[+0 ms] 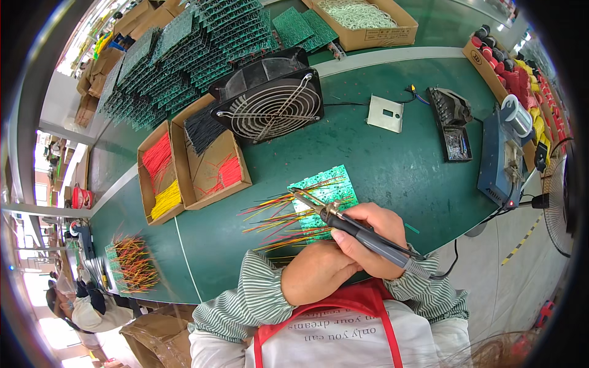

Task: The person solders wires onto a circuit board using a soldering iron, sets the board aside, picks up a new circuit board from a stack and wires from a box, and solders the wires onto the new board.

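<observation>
My right hand (380, 236) is closed round the grey handle of a soldering iron (371, 240), which has a metal guide beside its tip. The tip points up and left, over the left part of a green circuit board (337, 178). Red, yellow and black wires (270, 214) stick out from the board's left side in several bunches. Close below the board, my left hand (319, 267) lies against my right hand. Its fingers are mostly hidden, and whether they hold anything does not show.
Cardboard trays (190, 199) of cut wires stand left of a black fan (270, 107). Stacked circuit boards (184, 55) fill the back left; a wired board (132, 264) lies near left. Rightward are a metal plate (385, 114), a black holder (451, 122), a blue soldering station (497, 162) and a solder spool (516, 115).
</observation>
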### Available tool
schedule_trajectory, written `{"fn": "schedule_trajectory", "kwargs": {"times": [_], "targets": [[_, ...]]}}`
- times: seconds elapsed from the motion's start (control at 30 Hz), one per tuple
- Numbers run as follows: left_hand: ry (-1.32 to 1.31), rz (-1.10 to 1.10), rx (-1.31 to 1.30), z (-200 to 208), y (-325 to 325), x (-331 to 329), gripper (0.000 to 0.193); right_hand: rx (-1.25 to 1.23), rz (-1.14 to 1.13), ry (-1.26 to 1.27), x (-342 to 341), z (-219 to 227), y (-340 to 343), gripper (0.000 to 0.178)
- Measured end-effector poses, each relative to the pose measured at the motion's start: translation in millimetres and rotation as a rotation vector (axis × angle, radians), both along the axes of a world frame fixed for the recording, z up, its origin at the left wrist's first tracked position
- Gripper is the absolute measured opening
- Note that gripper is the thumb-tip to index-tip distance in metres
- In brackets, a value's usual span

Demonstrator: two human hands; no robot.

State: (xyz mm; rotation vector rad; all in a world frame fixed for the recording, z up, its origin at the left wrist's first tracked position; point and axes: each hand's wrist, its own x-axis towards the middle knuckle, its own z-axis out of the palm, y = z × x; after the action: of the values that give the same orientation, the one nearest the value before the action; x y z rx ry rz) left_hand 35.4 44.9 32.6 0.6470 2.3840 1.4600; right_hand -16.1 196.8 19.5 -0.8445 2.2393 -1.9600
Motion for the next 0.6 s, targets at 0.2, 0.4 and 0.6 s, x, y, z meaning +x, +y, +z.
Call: {"fn": "schedule_trajectory", "kwargs": {"times": [0.2, 0.4, 0.6], "targets": [[0.021, 0.077, -0.129, 3.6, -26.5, -8.9, 0.011, 0.072, -0.017, -0.040, -5.1, 2.7, 4.1, 0.023], [-0.124, 0.433, -0.269, -0.6, -82.9, -33.5, 0.012, 0.087, -0.037, -0.080, -15.3, 8.2, 24.7, 0.018], [0.008, 0.352, -0.407, -22.0, -89.1, -45.7, 0.013, 0.121, -0.007, -0.201, -19.7, 6.9, 25.1, 0.018]]}}
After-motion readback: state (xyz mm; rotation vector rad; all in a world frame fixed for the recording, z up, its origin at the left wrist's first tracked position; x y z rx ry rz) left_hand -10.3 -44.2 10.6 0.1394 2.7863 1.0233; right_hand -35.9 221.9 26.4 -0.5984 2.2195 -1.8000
